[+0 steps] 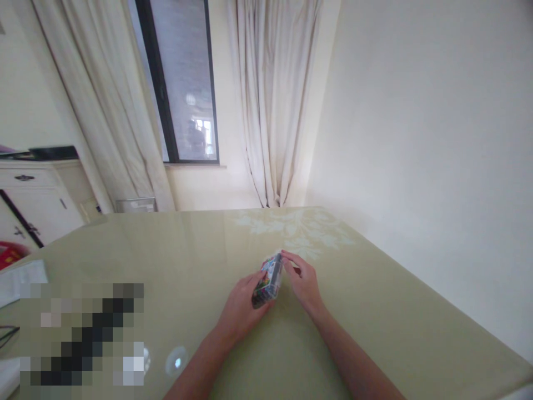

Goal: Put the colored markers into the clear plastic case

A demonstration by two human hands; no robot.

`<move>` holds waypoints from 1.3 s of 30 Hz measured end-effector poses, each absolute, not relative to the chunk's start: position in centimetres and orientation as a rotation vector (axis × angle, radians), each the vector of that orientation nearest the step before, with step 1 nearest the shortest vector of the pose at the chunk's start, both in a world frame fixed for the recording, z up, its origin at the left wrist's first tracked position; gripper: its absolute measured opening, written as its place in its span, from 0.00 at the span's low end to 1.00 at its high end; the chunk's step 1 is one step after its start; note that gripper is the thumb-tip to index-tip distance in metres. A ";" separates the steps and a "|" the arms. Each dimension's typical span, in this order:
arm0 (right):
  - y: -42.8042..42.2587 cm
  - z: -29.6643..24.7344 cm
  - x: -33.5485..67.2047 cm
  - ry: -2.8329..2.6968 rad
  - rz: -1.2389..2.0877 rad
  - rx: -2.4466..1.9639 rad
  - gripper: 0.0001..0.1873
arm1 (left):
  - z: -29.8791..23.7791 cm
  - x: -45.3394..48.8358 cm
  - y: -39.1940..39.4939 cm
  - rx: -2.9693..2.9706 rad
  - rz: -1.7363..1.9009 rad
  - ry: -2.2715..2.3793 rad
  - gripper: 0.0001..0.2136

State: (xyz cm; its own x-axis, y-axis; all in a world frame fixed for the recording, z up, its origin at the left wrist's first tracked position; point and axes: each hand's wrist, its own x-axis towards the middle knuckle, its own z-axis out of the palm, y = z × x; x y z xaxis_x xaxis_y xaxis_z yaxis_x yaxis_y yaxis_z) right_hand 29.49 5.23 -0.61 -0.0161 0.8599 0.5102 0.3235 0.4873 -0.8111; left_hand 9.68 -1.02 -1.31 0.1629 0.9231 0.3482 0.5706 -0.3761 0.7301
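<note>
A small box with a colourful printed face and glossy, see-through sides (270, 276) is tilted up in front of me, just above the table. My left hand (244, 305) is wrapped around its near left part, with the thumb over the printed face. At the far right corner of the box, the fingertips of my right hand (303, 278) are bent and pinched together against the edge. What exactly lies between those fingertips is too small to tell, and the underside of the box is hidden by my left hand.
A greenish table (166, 255) with a pale leaf pattern spreads around my hands. White papers (25, 280) and a dark cable (7, 335) lie at its left edge. A blurred-out patch (83, 339) covers the near left. Beyond stand a white cabinet (37, 200) and curtains (275, 100); a wall runs along the right.
</note>
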 end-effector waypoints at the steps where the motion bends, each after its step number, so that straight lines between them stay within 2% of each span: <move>1: 5.2 -0.6 29.6 -1.573 0.628 -1.130 0.20 | -1.6 9.8 -1.0 2.034 1.069 1.406 0.33; 3: 5.1 -0.4 29.9 -1.642 0.630 -1.291 0.22 | -2.0 10.0 -1.1 2.029 1.029 1.378 0.34; 6: 4.3 0.0 29.6 -1.840 0.448 -1.476 0.20 | -2.3 10.3 -1.1 1.936 1.026 1.321 0.34; 11: 1.9 0.4 27.2 -2.085 0.104 -1.509 0.21 | -2.8 10.2 -0.6 1.650 1.098 1.123 0.43; 16: 1.8 0.3 26.8 -2.176 0.017 -1.634 0.25 | -3.0 9.7 -0.4 1.553 1.093 1.178 0.46; 18: 2.8 0.2 27.8 -2.139 0.006 -1.730 0.26 | -3.0 9.8 -0.5 1.592 1.105 1.242 0.42; 24: 6.9 0.1 33.7 -1.993 -0.037 -1.972 0.24 | -2.8 10.2 -0.6 1.698 1.141 1.354 0.17; 26: 7.9 -0.1 35.7 -1.913 -0.039 -2.081 0.24 | -2.7 10.1 -0.5 1.720 1.153 1.377 0.12; 31: 9.0 -0.6 39.0 -1.761 -0.121 -2.173 0.24 | -2.4 10.0 -0.4 1.765 1.169 1.467 0.11; 35: 8.5 -0.6 37.9 -1.804 -0.194 -1.940 0.24 | -2.5 10.1 -0.4 1.868 1.156 1.539 0.13; 39: 6.3 -0.5 32.5 -1.938 0.120 -1.520 0.13 | -2.6 10.3 -0.6 2.006 1.066 1.549 0.14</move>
